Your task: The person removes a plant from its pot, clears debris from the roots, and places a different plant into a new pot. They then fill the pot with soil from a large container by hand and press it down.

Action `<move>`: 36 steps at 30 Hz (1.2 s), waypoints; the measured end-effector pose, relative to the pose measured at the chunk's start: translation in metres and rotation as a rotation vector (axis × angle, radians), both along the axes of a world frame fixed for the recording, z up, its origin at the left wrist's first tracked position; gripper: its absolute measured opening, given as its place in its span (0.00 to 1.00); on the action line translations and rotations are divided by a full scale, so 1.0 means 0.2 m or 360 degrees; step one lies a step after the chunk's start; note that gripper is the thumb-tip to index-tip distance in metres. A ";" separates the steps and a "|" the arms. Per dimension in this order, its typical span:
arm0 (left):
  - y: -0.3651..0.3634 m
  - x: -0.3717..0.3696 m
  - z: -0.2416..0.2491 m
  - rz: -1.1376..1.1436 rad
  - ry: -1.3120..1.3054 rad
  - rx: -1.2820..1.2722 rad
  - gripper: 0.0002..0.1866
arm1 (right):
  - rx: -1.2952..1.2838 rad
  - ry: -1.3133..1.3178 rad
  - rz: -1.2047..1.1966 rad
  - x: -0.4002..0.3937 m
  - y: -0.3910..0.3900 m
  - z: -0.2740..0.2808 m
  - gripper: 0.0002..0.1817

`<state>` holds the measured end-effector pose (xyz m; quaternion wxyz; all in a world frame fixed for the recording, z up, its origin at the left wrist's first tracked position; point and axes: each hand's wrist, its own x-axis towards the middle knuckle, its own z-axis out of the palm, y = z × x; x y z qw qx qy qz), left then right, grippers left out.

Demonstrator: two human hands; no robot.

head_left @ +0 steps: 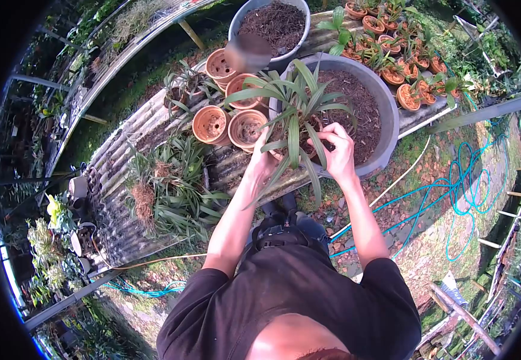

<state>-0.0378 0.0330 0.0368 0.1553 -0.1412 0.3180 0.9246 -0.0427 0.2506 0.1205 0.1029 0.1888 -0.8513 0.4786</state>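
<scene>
A long-leaved green plant is held over the near left side of a big grey tub of dark potting mix. My left hand is closed around the left side of the plant's pot, which the leaves mostly hide. At the right of the plant's base is my right hand, its fingers curled and pinched together; what lies between them I cannot make out. Just left of the tub stand several clay pots, with drainage holes visible in some.
Loose uprooted plants lie on the corrugated bench at left. Behind is a second tub of mix. Several small potted plants crowd the back right. A blue hose coils on the ground at right.
</scene>
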 end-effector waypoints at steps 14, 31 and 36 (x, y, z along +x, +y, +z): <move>0.08 0.08 -0.08 0.0261 -0.0075 -0.0158 0.36 | -0.1316 -0.0955 -0.0001 0.03 -0.15 -0.46 0.34; -0.04 0.19 0.11 0.0237 -0.0023 -0.0125 0.38 | -0.1997 -0.1805 0.0475 0.02 0.09 -0.30 0.31; -0.12 0.15 -0.04 0.0186 -0.0089 -0.0148 0.40 | -0.2109 -0.1778 0.0892 -0.05 0.09 -0.42 0.27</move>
